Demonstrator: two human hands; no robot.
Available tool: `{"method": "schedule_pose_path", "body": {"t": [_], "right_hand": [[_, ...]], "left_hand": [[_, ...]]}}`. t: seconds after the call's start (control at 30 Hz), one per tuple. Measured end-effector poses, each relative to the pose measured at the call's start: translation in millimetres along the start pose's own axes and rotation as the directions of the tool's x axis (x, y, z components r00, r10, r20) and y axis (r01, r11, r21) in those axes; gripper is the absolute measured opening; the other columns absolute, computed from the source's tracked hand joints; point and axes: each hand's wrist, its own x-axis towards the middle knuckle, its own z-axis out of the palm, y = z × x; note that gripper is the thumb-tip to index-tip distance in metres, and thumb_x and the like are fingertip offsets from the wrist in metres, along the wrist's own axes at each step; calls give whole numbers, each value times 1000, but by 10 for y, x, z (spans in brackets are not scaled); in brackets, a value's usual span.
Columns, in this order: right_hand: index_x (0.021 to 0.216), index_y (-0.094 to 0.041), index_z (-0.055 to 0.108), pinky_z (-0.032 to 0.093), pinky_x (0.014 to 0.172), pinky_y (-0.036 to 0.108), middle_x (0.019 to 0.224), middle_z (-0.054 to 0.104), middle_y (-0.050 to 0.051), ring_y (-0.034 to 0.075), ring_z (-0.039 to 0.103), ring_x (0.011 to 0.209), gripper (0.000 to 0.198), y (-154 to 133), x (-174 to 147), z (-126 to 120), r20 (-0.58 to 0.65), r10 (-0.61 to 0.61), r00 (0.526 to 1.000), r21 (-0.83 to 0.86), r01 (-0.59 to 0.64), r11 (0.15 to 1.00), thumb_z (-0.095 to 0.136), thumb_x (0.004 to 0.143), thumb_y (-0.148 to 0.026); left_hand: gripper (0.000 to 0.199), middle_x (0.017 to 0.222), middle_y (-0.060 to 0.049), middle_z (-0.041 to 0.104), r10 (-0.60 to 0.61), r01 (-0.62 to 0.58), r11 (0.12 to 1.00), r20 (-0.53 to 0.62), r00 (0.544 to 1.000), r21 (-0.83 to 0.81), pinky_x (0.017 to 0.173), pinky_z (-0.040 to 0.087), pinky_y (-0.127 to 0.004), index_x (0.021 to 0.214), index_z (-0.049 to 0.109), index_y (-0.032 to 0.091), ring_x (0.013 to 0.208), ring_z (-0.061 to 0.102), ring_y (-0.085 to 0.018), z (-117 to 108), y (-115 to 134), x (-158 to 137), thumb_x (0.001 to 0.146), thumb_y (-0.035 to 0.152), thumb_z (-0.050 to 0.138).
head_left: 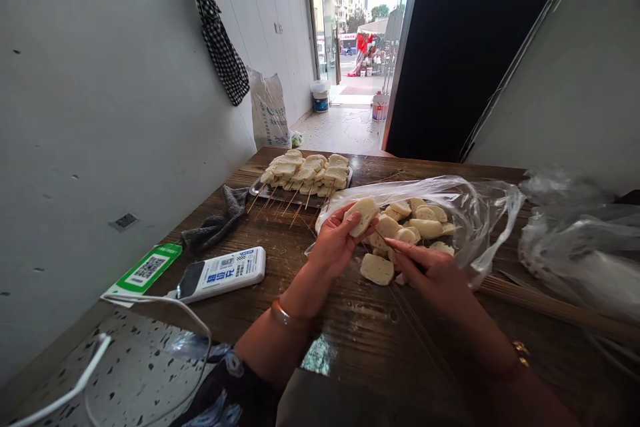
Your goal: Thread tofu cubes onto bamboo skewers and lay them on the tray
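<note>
My left hand (334,240) grips a pale bun slice (363,214) just above the dark wooden table (310,320). My right hand (431,272) pinches a thin bamboo skewer (391,243) whose tip points at that slice. Beside my hands lies a loose slice (377,269). Behind them, several more slices (425,221) sit on an open clear plastic bag (475,207). At the table's far side a metal tray (260,185) carries rows of skewered slices (307,171).
A bundle of bare skewers (550,307) lies at the right under crumpled plastic bags (580,233). A grey cloth (220,220), a white payment device (223,272) and a green QR card (145,270) lie at the left by the wall. An open doorway is beyond the table.
</note>
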Motion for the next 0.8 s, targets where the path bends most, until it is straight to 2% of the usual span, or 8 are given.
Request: {"method": "schedule_pose_path", "body": {"t": [0.23,0.4,0.6,0.8], "right_hand": [[121,-22,68,54,86,38,113,72,5,26,70,99,35,36,4,-2,10,5,1000,-16,-5,1000,49,93,-32],[119,-24,70,56,83,38,109,74,5,26,71,94,34,31,2,1,-29,-5,1000,5,5,1000,51,92,-33],[120,-25,70,58,74,36,89,77,3,24,72,77,35,51,3,12,-51,-5,999,-15,4,1000,51,92,-35],[115,-23,72,57,79,38,101,76,5,25,72,85,34,74,4,35,-72,1,997,-5,-2,1000,53,91,-36]], "left_hand": [[42,97,-6,73,108,-109,989,13,994,101,89,54,-38,100,69,16,87,70,-20,61,-19,-32,62,26,84],[41,98,-6,73,73,-74,991,19,997,107,86,54,-37,102,68,16,85,70,-21,70,-75,-52,65,27,83],[41,99,-7,72,17,-19,999,46,999,39,90,53,-39,104,66,16,88,70,-21,67,-114,-67,67,25,82],[43,94,-6,72,4,-3,1000,57,998,-11,84,54,-33,102,66,16,83,70,-19,103,-158,-104,64,26,84]]}}
